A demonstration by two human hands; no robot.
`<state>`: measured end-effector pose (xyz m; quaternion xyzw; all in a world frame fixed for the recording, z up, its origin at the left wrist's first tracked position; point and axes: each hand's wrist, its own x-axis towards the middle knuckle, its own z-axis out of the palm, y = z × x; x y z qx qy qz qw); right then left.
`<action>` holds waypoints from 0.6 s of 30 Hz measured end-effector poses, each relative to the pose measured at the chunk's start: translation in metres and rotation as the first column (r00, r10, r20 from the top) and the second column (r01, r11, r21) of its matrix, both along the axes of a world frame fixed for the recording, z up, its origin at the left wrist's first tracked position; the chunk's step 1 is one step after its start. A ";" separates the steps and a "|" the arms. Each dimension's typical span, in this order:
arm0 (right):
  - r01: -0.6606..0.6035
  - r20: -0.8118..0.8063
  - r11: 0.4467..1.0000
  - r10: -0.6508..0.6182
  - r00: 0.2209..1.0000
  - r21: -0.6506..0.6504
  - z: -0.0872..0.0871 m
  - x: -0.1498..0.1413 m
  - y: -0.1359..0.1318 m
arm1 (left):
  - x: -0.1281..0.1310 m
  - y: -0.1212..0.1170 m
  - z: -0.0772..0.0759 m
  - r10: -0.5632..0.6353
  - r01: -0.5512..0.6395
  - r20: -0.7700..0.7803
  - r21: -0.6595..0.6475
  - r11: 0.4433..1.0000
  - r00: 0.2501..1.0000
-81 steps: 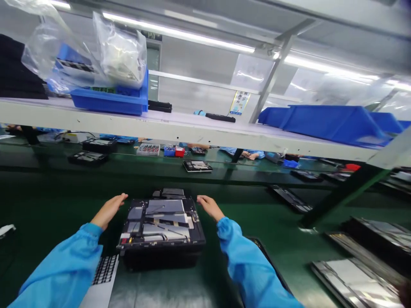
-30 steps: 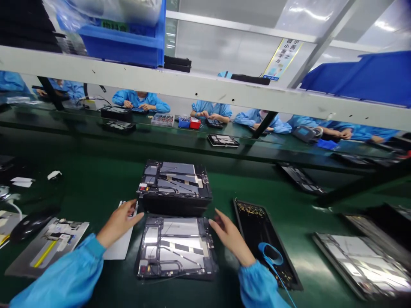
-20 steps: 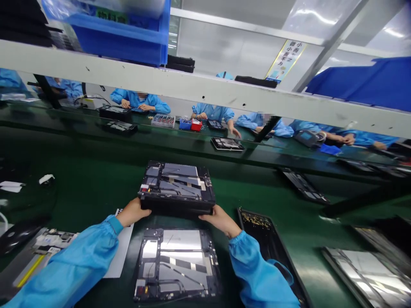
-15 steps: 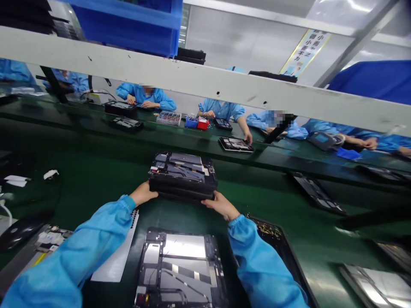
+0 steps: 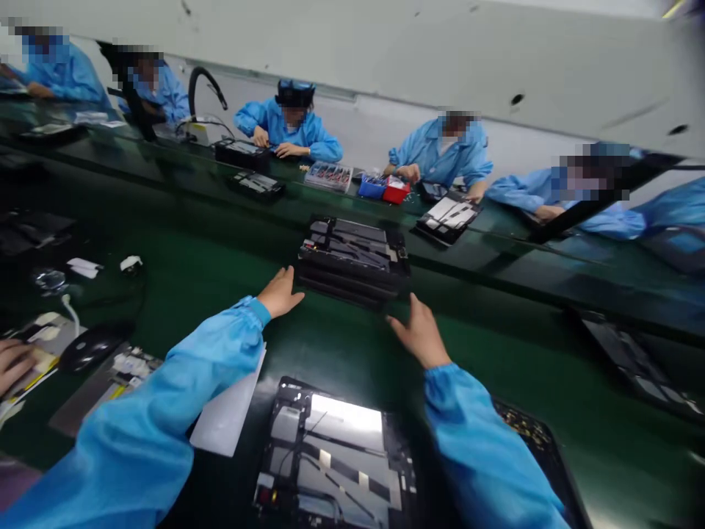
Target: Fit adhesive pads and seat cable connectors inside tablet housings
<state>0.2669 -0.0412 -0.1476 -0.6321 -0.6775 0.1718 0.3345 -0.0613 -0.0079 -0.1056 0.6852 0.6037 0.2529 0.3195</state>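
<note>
A stack of opened tablets (image 5: 355,257) stands on the green table, its top one showing grey batteries and dark ribbon cables. Just off the stack's left front corner is my left hand (image 5: 280,292), fingers apart and holding nothing. My right hand (image 5: 421,330) is beside the right front corner, thumb and fingers spread, with nothing in it. Closer to me, between my forearms, lies another opened tablet (image 5: 338,463) with its inner parts facing up. A white sheet (image 5: 231,411) sits partly under my left sleeve.
A black tray (image 5: 543,441) with small brass-coloured pieces lies right of my right forearm. At left are a black computer mouse (image 5: 91,349) and another person's hand (image 5: 14,364). Across the bench, co-workers in blue sit behind blue (image 5: 373,186) and red bins (image 5: 396,191). A pale beam (image 5: 385,66) crosses above.
Both hands have let go of the tablet stack and moved apart from it. My view has tilted down and shifted left. Across the bench, a co-worker's tablet is now tilted up.
</note>
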 end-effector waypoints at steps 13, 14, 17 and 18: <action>-0.575 0.374 0.814 0.561 0.738 -0.085 -0.033 -0.081 -0.267 | -0.095 -0.234 -0.038 -0.045 0.106 -0.217 0.283 0.953 0.975; -0.550 0.372 0.832 0.536 0.758 -0.078 -0.034 -0.080 -0.262 | -0.098 -0.237 -0.050 -0.064 0.126 -0.221 0.281 0.951 0.973; -0.496 0.368 0.867 0.477 0.798 -0.046 -0.023 -0.082 -0.245 | -0.099 -0.246 -0.069 -0.077 0.134 -0.212 0.271 0.953 0.974; -0.492 0.362 0.870 0.471 0.804 -0.040 -0.016 -0.086 -0.239 | -0.098 -0.248 -0.071 -0.076 0.131 -0.208 0.264 0.956 0.975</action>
